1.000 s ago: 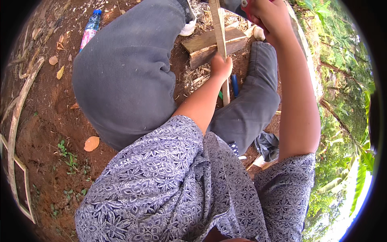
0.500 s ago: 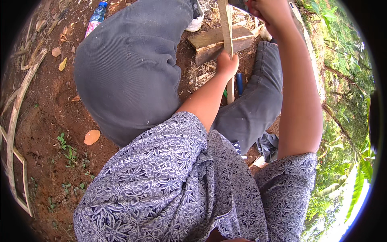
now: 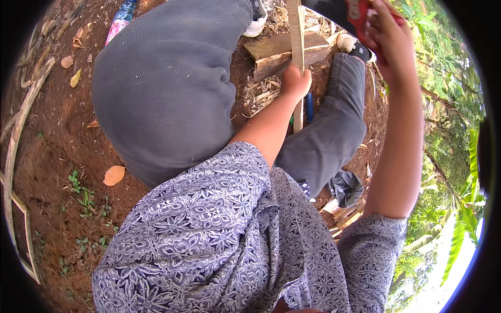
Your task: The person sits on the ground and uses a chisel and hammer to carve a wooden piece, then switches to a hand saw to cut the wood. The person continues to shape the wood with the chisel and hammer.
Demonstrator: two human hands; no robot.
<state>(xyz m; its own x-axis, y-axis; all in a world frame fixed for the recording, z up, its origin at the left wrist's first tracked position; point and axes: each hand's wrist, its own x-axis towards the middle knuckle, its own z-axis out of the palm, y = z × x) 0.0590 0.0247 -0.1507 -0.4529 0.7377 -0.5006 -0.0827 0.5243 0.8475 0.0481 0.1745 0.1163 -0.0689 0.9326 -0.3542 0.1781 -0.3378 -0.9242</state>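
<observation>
Left hand [image 3: 296,82] grips wooden strip [image 3: 296,39]; right hand [image 3: 390,44], red-handled tool [image 3: 357,20].

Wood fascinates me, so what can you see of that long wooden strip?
The wooden strip is pale, long and narrow. The fingers of the left hand grip its lower part. It crosses over a brown block, contact unclear; its top is out of view, its lower end lies by the right trouser leg.

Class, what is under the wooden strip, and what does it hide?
A wooden block shows on both sides of the strip, which hides a band across its middle. Whether they touch is hard to tell.
</observation>
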